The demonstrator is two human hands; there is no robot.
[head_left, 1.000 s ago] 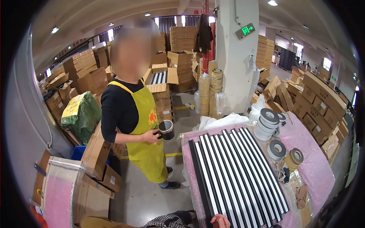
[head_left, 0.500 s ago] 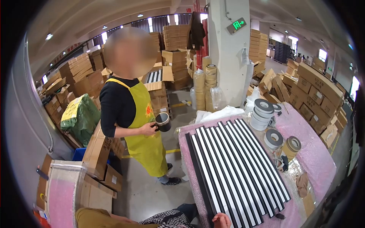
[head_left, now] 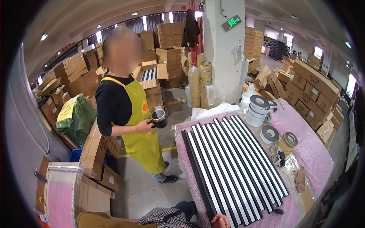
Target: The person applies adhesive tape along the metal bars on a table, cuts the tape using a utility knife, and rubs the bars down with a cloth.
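At the bottom edge, my right hand [head_left: 220,221] is at the near ends of the leftmost strips, its fingers curled in. Whatever they grip, if anything, is hidden. Long black strips with white faces [head_left: 232,167] lie side by side on a table covered in pink bubble wrap [head_left: 180,142]. A brown sleeve [head_left: 95,220] and a bit of my left forearm show at the lower left; my left hand is out of sight. Across from me, a person in a yellow apron [head_left: 138,133] holds a dark cup [head_left: 159,118] beside the table's left edge.
Rolls of grey tape [head_left: 259,110] and brown tape [head_left: 288,142] stand on the table's right side, near a brown glove-like cloth [head_left: 299,179]. A white pillar [head_left: 224,57] rises behind. Cardboard boxes [head_left: 315,87] are stacked around, and another pink-topped surface [head_left: 61,197] is at lower left.
The whole view has shifted slightly, so the scene sits a little further left and higher. My right hand stays by the strip ends. The other person's head has turned somewhat.
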